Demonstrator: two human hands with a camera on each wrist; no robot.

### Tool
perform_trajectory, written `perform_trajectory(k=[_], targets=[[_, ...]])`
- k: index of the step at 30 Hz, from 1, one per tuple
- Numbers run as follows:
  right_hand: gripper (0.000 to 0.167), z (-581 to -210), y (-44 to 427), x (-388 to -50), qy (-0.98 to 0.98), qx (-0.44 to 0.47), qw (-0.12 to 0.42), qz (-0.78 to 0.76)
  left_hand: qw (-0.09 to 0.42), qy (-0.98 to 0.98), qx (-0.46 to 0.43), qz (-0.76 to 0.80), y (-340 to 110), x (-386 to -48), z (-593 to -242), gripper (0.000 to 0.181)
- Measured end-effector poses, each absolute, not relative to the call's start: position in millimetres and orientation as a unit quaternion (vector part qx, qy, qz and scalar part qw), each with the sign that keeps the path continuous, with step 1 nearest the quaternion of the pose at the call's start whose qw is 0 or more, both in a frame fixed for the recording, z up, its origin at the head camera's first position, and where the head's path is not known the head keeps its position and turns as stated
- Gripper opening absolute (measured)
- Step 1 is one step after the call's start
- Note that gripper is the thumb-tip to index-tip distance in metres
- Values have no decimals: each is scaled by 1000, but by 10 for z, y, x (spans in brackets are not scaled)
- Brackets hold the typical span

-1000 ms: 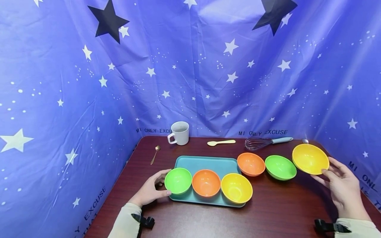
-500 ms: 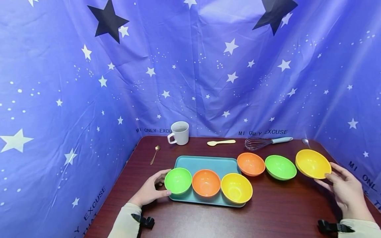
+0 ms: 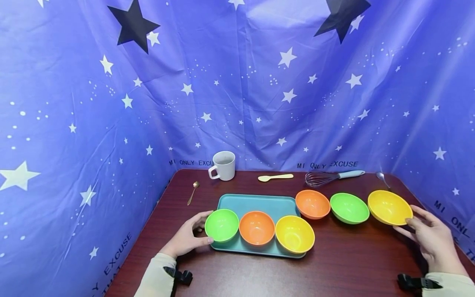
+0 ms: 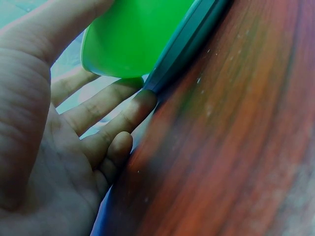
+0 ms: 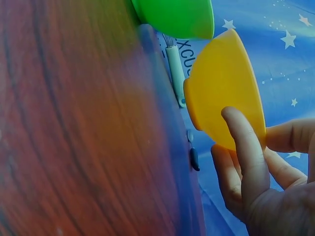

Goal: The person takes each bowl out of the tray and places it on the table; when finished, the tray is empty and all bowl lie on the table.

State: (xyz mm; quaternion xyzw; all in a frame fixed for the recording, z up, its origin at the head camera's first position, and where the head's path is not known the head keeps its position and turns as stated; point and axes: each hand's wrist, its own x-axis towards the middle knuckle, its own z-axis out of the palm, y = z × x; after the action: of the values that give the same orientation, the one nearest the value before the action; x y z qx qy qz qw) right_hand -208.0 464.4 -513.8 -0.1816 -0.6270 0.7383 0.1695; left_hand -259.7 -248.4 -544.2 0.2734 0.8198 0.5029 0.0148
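Observation:
My left hand (image 3: 191, 235) grips the left side of a green bowl (image 3: 222, 225), which sits on the left of a teal tray (image 3: 259, 202). In the left wrist view, the fingers (image 4: 110, 105) curl against the bowl's outside and the thumb reaches up by its rim. An orange bowl (image 3: 257, 228) and a yellow bowl (image 3: 295, 234) share that tray. At the right, my right hand (image 3: 430, 233) pinches another yellow bowl (image 3: 389, 207) at its right rim, thumb and fingers on either side. Left of it stand a second green bowl (image 3: 349, 208) and a second orange bowl (image 3: 313, 204).
Along the back of the brown table (image 3: 245, 276) are a white mug (image 3: 224, 166), a pale yellow spoon (image 3: 276, 177), a whisk (image 3: 334, 177) and a metal spoon (image 3: 383, 180). A small gold spoon (image 3: 193, 193) lies at the left. A starry blue curtain (image 3: 237, 95) hangs behind.
My right hand has brought its yellow bowl down and slightly right, beside the second green bowl, uncovering more of the metal spoon. My left hand and its green bowl stay put.

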Motion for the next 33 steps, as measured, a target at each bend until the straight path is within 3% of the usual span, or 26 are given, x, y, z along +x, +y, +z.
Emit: perform_trajectory(k=[9, 18, 28, 33], targets=[[72, -5163, 4707, -2076, -632, -189, 141, 738, 16, 821, 271, 503, -2474, -2580, -5425, 81], [68, -5162, 4773, -2080, -645, -236, 120, 717, 16, 820, 270, 505, -2476, -2584, -5416, 81], [69, -5144, 4812, -2065, -672, -247, 69, 695, 21, 823, 261, 505, -2472, -2569, -5400, 81], [62, -5126, 4807, -2040, -674, -237, 72, 696, 21, 819, 260, 511, -2468, -2562, -5394, 81]])
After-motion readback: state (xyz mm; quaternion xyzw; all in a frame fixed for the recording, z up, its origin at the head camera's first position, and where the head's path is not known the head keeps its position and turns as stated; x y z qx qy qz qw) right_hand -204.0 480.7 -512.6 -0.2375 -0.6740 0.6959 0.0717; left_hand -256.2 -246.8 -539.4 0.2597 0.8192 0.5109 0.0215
